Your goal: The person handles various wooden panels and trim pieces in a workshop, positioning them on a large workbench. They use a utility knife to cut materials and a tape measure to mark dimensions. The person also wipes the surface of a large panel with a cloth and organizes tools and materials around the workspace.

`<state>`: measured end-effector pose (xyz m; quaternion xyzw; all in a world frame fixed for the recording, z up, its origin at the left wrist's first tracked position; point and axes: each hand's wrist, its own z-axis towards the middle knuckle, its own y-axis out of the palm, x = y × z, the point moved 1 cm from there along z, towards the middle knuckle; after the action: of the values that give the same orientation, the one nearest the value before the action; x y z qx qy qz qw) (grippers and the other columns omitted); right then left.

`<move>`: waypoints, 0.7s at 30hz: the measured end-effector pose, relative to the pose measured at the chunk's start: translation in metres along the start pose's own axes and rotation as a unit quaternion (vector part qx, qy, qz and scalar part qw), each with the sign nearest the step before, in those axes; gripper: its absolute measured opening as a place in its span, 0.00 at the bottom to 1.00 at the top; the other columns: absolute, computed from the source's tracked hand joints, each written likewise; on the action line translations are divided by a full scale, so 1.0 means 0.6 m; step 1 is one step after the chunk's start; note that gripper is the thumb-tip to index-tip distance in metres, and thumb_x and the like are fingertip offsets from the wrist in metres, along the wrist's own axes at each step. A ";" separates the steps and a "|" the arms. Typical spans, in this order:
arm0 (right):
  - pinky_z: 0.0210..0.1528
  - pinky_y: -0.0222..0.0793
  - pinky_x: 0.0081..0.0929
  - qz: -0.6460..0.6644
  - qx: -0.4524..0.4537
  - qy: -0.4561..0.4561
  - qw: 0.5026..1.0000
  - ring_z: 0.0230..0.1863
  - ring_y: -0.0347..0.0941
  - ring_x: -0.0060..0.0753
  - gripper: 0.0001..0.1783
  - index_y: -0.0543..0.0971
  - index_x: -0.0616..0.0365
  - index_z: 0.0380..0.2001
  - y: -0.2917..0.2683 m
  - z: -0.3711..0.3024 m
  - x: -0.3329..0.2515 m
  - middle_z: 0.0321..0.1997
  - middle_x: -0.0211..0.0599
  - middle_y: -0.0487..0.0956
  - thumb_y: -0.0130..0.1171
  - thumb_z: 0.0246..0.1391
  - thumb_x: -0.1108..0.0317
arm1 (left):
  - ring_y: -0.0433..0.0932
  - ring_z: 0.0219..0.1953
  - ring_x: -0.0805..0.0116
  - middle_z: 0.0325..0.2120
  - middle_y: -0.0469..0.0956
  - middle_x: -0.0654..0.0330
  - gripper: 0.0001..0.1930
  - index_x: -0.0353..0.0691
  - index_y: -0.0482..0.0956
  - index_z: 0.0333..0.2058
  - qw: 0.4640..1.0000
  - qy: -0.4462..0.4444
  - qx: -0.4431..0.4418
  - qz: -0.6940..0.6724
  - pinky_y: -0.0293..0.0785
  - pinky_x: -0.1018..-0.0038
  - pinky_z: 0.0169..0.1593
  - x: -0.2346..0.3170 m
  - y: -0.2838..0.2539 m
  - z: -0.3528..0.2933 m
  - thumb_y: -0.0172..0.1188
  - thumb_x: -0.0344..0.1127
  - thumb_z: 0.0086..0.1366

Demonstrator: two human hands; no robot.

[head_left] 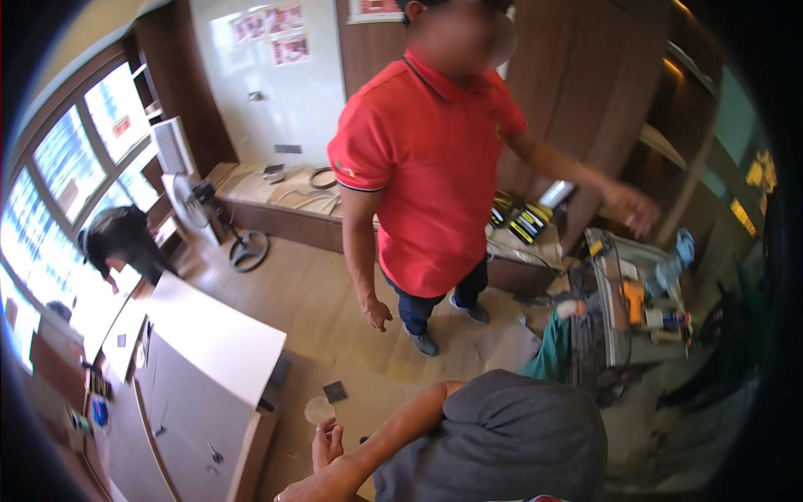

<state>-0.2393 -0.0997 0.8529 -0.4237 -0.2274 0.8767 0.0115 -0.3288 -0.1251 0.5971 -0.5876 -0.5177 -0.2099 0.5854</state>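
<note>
Currently, a co-worker in a red polo shirt is standing ahead on the wood-plank floor, holding one arm out toward the right. At the left, a grey-topped surface is carrying a white panel across its far end. At the lower edge, a dark grey short-sleeved shirt is showing. At the right, a second surface is supporting an orange power tool. Near the windows, another co-worker in dark clothing is bending forward.

A bare forearm is extending from the grey sleeve toward the lower left, ending in the right hand. This hand is partly leaving the view; whether its fingers are gripping anything cannot be determined. The left hand is showing just beyond it, its fingers pointing away from the lower edge. A pale round disc is appearing at these fingertips; whether they are pinching it or it is lying on the floor behind cannot be determined. A dark square piece is lying just beyond the disc.
</note>
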 end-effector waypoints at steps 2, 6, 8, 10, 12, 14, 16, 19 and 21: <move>0.39 0.70 0.43 -0.022 0.044 -0.011 0.999 0.39 0.74 0.47 0.18 0.74 0.51 0.45 -0.001 0.032 0.031 0.41 0.44 0.77 0.56 0.54 0.54 | 0.79 0.33 0.62 0.33 0.79 0.51 0.18 0.34 0.71 0.49 0.997 0.055 -0.051 0.035 0.74 0.69 0.38 -0.023 -0.025 0.038 0.55 0.40 0.65; 0.40 0.70 0.42 -0.138 0.108 0.065 0.982 0.39 0.75 0.46 0.18 0.74 0.53 0.43 -0.030 0.057 0.088 0.40 0.43 0.77 0.57 0.52 0.56 | 0.78 0.33 0.63 0.33 0.79 0.55 0.19 0.36 0.71 0.48 0.986 0.024 -0.160 -0.027 0.73 0.70 0.37 -0.088 -0.070 0.119 0.55 0.43 0.65; 0.40 0.70 0.41 -0.201 0.138 0.119 0.963 0.39 0.75 0.46 0.18 0.74 0.54 0.43 -0.050 0.052 0.111 0.40 0.43 0.77 0.58 0.51 0.56 | 0.77 0.33 0.63 0.34 0.78 0.54 0.19 0.36 0.71 0.48 0.975 0.043 -0.214 -0.041 0.73 0.70 0.37 -0.102 -0.070 0.171 0.54 0.43 0.65; 0.40 0.70 0.41 -0.261 0.159 0.177 0.936 0.39 0.75 0.45 0.18 0.75 0.54 0.42 -0.068 0.039 0.132 0.39 0.43 0.77 0.59 0.50 0.57 | 0.77 0.33 0.63 0.34 0.78 0.54 0.19 0.36 0.70 0.48 0.962 0.064 -0.265 0.011 0.73 0.70 0.37 -0.102 -0.061 0.216 0.54 0.42 0.65; 0.40 0.70 0.41 -0.314 0.174 0.230 0.904 0.39 0.75 0.45 0.19 0.75 0.55 0.42 -0.080 0.023 0.152 0.39 0.43 0.77 0.60 0.49 0.58 | 0.77 0.33 0.63 0.34 0.78 0.54 0.19 0.36 0.70 0.49 0.945 0.092 -0.310 0.051 0.73 0.70 0.37 -0.086 -0.050 0.252 0.54 0.42 0.65; 0.41 0.70 0.40 -0.359 0.178 0.275 0.874 0.39 0.75 0.44 0.19 0.75 0.56 0.41 -0.088 0.012 0.171 0.39 0.42 0.77 0.60 0.48 0.58 | 0.77 0.33 0.63 0.35 0.78 0.54 0.19 0.36 0.70 0.49 0.926 0.124 -0.347 0.082 0.73 0.70 0.37 -0.060 -0.039 0.278 0.54 0.42 0.65; 0.41 0.70 0.40 -0.398 0.172 0.318 0.843 0.39 0.75 0.44 0.19 0.75 0.57 0.40 -0.094 0.006 0.187 0.38 0.42 0.77 0.61 0.47 0.59 | 0.77 0.33 0.62 0.35 0.78 0.53 0.18 0.36 0.70 0.49 0.906 0.159 -0.377 0.106 0.72 0.69 0.37 -0.026 -0.031 0.291 0.54 0.42 0.65; 0.41 0.70 0.39 -0.450 0.145 0.368 0.801 0.39 0.76 0.43 0.19 0.75 0.58 0.40 -0.098 0.014 0.205 0.38 0.42 0.77 0.62 0.45 0.60 | 0.76 0.33 0.62 0.36 0.78 0.53 0.18 0.35 0.69 0.49 0.885 0.214 -0.393 0.132 0.72 0.69 0.37 0.017 -0.025 0.295 0.54 0.41 0.65; 0.41 0.70 0.39 -0.466 0.138 0.380 0.787 0.39 0.76 0.43 0.19 0.75 0.58 0.39 -0.097 0.020 0.213 0.38 0.42 0.77 0.63 0.44 0.61 | 0.76 0.33 0.61 0.36 0.77 0.50 0.18 0.35 0.70 0.49 0.879 0.269 -0.378 0.109 0.73 0.68 0.38 0.040 -0.017 0.289 0.53 0.41 0.66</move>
<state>-0.3403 -0.0248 0.7887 -0.5591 -0.2513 0.5545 0.5628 -0.3908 0.0386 0.5832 -0.7380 -0.1541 -0.4744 0.4544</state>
